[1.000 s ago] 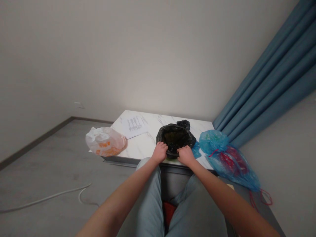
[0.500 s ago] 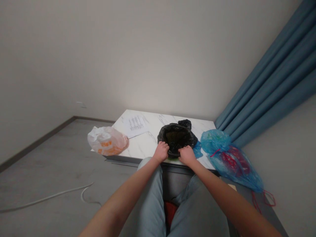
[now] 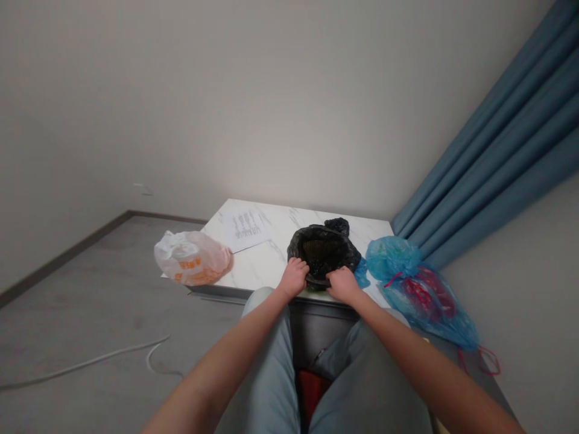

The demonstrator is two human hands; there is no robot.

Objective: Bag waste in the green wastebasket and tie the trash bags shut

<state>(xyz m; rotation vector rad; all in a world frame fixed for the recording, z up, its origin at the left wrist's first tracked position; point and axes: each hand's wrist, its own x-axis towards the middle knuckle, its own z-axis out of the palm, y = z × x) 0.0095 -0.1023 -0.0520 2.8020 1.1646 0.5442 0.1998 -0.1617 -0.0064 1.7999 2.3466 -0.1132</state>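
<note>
A round bin lined with a black plastic bag (image 3: 297,241) stands on the white marbled table, close to its front edge. Its mouth faces up toward me, and ribbed walls show dimly inside. My left hand (image 3: 295,276) is closed on the bag's rim at the near left. At the near right of the rim, my right hand (image 3: 342,283) is closed on the same black bag. Both thumbs lie over the edge, and the fingertips are partly hidden. Just behind the bin lies a crumpled piece of black plastic (image 3: 337,226). Blue plastic (image 3: 362,274) pokes out beside its right side.
On the marbled table (image 3: 253,268) a printed sheet (image 3: 245,229) lies at the back left, near a white and orange plastic bag (image 3: 192,258). Blue bags with red ties (image 3: 429,295) sit at the right. A blue curtain (image 3: 474,163) hangs behind; a white cable (image 3: 90,363) crosses the floor.
The view has shifted slightly, and my legs have moved a little apart. Both hands keep their grip on the black bag's rim, with almost no movement.
</note>
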